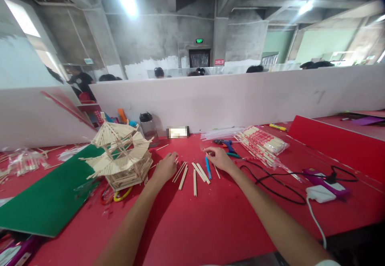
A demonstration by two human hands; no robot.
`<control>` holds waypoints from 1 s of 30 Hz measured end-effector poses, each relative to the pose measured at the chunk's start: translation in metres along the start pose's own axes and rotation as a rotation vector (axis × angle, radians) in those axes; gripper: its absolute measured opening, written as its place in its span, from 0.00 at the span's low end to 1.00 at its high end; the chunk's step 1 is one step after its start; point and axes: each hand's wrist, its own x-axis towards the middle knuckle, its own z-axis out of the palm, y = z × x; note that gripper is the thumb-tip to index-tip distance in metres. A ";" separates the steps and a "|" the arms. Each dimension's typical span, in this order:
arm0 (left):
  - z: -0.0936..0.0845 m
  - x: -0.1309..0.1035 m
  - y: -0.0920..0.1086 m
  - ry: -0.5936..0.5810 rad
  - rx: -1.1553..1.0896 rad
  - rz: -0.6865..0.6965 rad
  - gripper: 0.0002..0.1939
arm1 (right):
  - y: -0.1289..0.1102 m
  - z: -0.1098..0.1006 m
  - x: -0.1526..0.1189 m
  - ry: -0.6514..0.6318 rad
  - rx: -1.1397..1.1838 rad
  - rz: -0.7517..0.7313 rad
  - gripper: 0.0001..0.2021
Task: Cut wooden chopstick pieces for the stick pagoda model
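My left hand [166, 166] is just right of a model pavilion [122, 158] built from wooden sticks, its fingers curled together; whatever they hold, if anything, is hidden. My right hand [221, 158] has thumb and fingers pinched on a thin wooden stick [217, 172], which slants down toward me beneath the palm. Between the hands, short wooden sticks lie in small groups, among them an upright bunch [195, 182] and a slanting bunch [201, 173]. A blue pen-like piece [208, 168] rests beside the right hand.
A glue gun [225, 144] and packs of sticks [264, 142] lie right of centre. Black cable loops toward a power strip [327, 182]. A green board [51, 190] spreads at left. Behind stand a bottle [148, 127] and a white partition [234, 97], with people beyond.
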 end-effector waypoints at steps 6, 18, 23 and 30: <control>0.001 0.005 -0.011 0.001 -0.024 -0.009 0.18 | -0.001 0.005 -0.003 -0.056 -0.051 -0.029 0.16; 0.000 0.005 -0.009 0.011 -0.063 0.028 0.20 | -0.001 0.013 -0.003 -0.040 -0.163 -0.088 0.10; 0.000 0.005 -0.010 -0.002 -0.047 0.030 0.19 | 0.004 0.012 -0.001 -0.022 -0.219 -0.134 0.12; 0.002 0.008 -0.008 0.001 -0.041 0.001 0.20 | -0.002 -0.016 0.000 -0.073 -0.382 0.044 0.10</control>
